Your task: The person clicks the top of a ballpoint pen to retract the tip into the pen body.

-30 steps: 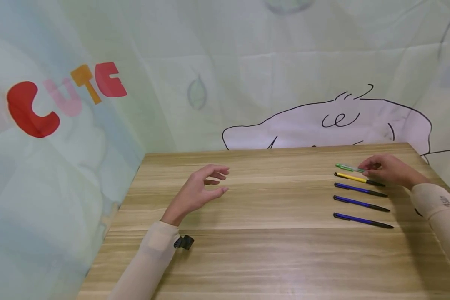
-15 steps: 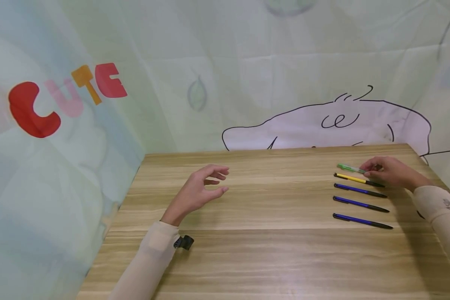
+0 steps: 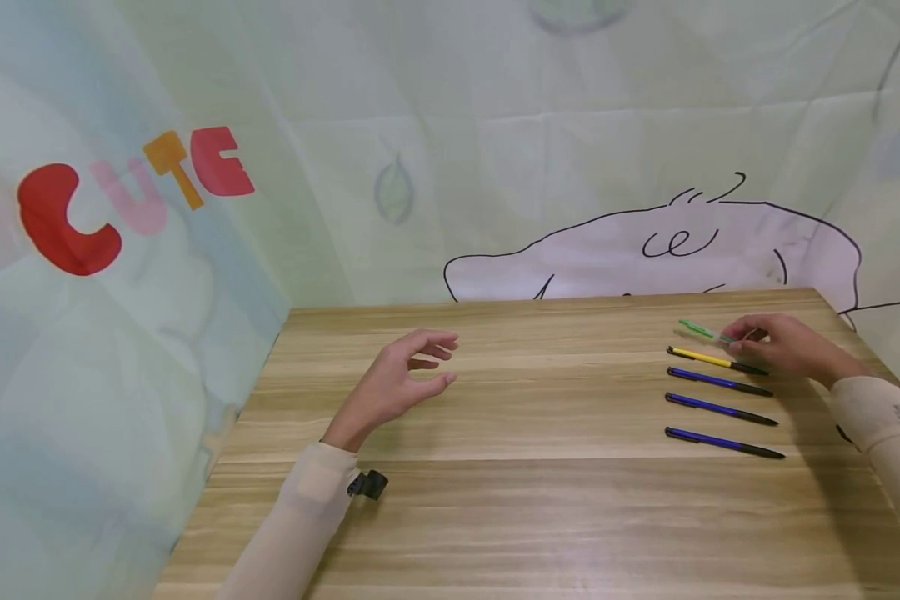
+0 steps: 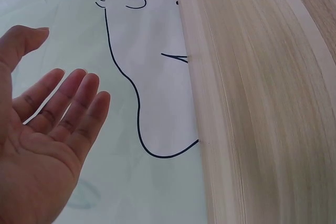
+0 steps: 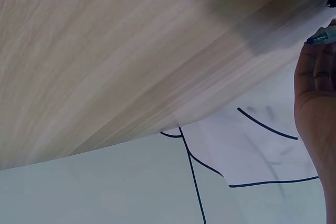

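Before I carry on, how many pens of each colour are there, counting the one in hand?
Green pen: 1, held in the right hand
Yellow pen: 1, on the table
Blue pens: 3, on the table
Total: 5

Beyond the left grip (image 3: 392, 382) and the right grip (image 3: 783, 343), a pale green, lightly creased cloth backdrop (image 3: 435, 108) rises behind the worktop (image 3: 525, 525). Past the left grip it bears a faint leaf print (image 3: 395, 193); from there to beyond the right grip runs a black-outlined, pale lilac cartoon figure (image 3: 607, 258) (its lower part hidden by the worktop's far edge). Left of the left grip, a bluish side cloth (image 3: 82, 367) carries red, pink and orange CUTE lettering (image 3: 167, 154). Beneath both, the wood-grained worktop takes soft light.
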The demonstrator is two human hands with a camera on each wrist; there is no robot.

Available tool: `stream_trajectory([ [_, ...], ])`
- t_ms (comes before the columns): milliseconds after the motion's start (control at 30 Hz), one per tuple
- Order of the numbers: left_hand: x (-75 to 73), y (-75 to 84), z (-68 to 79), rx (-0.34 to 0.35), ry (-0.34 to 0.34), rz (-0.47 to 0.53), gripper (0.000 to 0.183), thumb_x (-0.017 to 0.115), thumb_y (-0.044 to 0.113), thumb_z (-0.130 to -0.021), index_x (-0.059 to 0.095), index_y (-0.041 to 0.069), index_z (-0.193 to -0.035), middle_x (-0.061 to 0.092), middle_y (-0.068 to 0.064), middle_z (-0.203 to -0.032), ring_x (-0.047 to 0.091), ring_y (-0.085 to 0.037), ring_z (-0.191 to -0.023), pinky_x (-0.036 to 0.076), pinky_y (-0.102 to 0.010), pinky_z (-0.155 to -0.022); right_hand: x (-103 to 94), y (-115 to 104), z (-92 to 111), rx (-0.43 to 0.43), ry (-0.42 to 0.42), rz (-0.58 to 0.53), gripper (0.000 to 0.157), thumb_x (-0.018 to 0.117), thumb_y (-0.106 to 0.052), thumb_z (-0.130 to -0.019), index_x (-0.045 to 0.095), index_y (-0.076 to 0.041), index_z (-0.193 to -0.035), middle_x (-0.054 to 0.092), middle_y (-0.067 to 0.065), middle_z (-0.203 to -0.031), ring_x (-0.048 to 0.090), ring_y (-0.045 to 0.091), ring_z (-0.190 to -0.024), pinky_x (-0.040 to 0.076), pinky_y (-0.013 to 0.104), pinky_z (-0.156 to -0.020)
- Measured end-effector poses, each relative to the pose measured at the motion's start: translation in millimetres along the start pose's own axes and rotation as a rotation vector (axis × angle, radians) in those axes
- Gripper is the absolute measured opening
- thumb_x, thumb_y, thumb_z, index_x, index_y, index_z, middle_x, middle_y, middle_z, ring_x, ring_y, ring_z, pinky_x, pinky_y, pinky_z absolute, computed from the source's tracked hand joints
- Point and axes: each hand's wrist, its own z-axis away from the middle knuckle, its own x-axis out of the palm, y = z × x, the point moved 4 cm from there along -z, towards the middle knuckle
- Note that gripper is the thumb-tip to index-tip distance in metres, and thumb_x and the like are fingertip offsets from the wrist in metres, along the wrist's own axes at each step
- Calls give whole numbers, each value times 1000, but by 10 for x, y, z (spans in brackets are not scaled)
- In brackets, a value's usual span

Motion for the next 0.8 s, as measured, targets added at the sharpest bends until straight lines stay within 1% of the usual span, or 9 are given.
stream_trajectory([
  [100, 0, -2, -1, 3, 2, 5, 49, 78, 14, -91, 61, 15, -136, 66, -3, -128, 64, -23, -116, 55, -50, -99, -3, -10, 6, 5, 4, -10, 24, 67, -14, -99, 69, 1, -118, 70, 14, -109, 64, 35, -103, 54, 46, -85],
  [200, 0, -6, -1, 4, 3, 1, 49, 78, 14, -90, 61, 16, -136, 66, -3, -128, 64, -22, -115, 55, -49, -99, -6, -19, 12, 12, 6, -21, 27, 66, -14, -99, 68, 3, -121, 69, 18, -111, 64, 38, -104, 54, 50, -85],
  [267, 0, -8, 0, 6, 4, 0, 49, 78, 14, -90, 61, 15, -136, 66, -3, -128, 64, -22, -115, 55, -48, -99, -9, -28, 17, 17, 4, -30, 30, 65, -14, -100, 66, 5, -125, 68, 21, -112, 64, 40, -105, 55, 48, -84],
  [400, -1, -14, 4, 9, 5, 0, 49, 78, 14, -91, 61, 15, -136, 66, -3, -128, 64, -23, -115, 56, -46, -99, -15, -62, 32, 20, 10, -31, 35, 63, -12, -101, 62, 6, -131, 67, 24, -115, 63, 41, -106, 55, 36, -79],
  [500, -2, -15, 7, 9, 5, -2, 48, 78, 14, -91, 61, 16, -136, 66, -2, -128, 64, -23, -115, 56, -43, -99, -13, -88, 43, 21, 21, -36, 35, 61, -11, -102, 62, 6, -132, 67, 25, -116, 63, 41, -106, 52, 30, -76],
  [633, -2, -15, 9, 8, 5, -7, 48, 78, 15, -91, 61, 16, -136, 66, -1, -128, 65, -22, -115, 57, -40, -98, -5, -93, 50, 22, 33, -55, 35, 60, -13, -102, 62, 6, -132, 67, 25, -116, 63, 42, -106, 51, 27, -76],
  [800, -3, -17, 12, 7, 7, -11, 48, 78, 15, -91, 62, 16, -136, 66, -1, -128, 65, -22, -115, 57, -39, -98, -5, -97, 58, 28, 33, -85, 35, 60, -16, -103, 61, 5, -132, 65, 26, -118, 63, 42, -106, 53, 25, -72],
])
